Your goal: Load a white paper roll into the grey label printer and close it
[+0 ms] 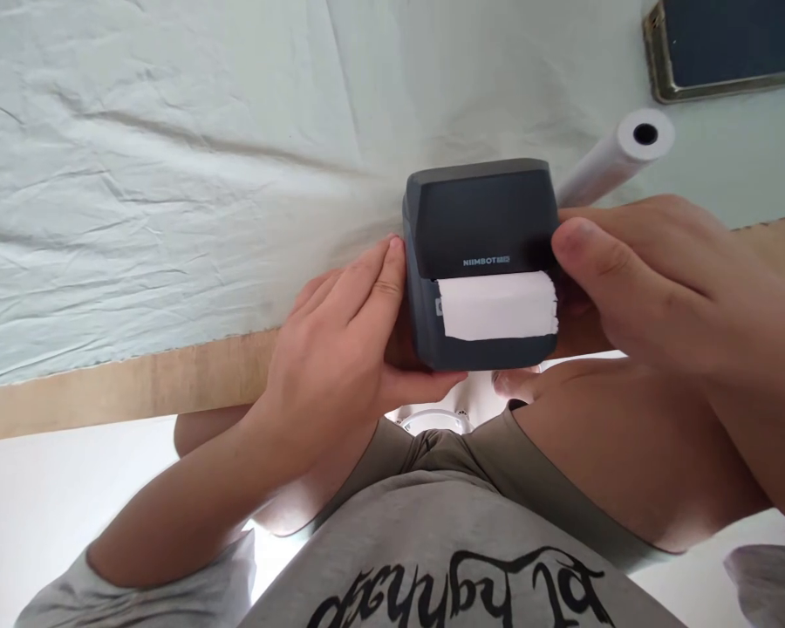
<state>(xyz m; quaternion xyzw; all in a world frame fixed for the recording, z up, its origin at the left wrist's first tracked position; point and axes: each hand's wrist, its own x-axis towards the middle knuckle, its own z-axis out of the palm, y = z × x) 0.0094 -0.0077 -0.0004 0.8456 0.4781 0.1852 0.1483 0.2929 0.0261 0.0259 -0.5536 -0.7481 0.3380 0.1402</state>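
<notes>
A dark grey, boxy plastic label printer [484, 209] with rounded corners is held between a person's two bare hands, seen from above, at the front edge of a table. The left hand [337, 336] is clamped on the printer's left side, fingers along that side and thumb reaching beneath the edge nearest the body. The right hand [654, 270] grips the opposite side, its thumb pressed against the upper right part of the casing; its other fingers are mostly hidden. Small pale lettering on the lid reads "NIIMBOT". Below the lettering, a short white strip of paper [497, 305] lies across the front of the printer, its right edge ragged. The printer overlaps the table's border and reaches over the lap; whether it also rests on the table is hard to tell.

The table [170, 174] is covered with a wrinkled pale green cloth, leaving a band of light wood bare along the front. Just beyond the right hand lies a slim white paper roll [602, 166] with a black hollow core, partly hidden behind the printer and hand. Farther off, at the upper right, is a dark-screened phone [736, 44] in a brownish translucent case, cut off by the frame. The person wears a grey shirt [392, 532] with black script and olive shorts [549, 471].
</notes>
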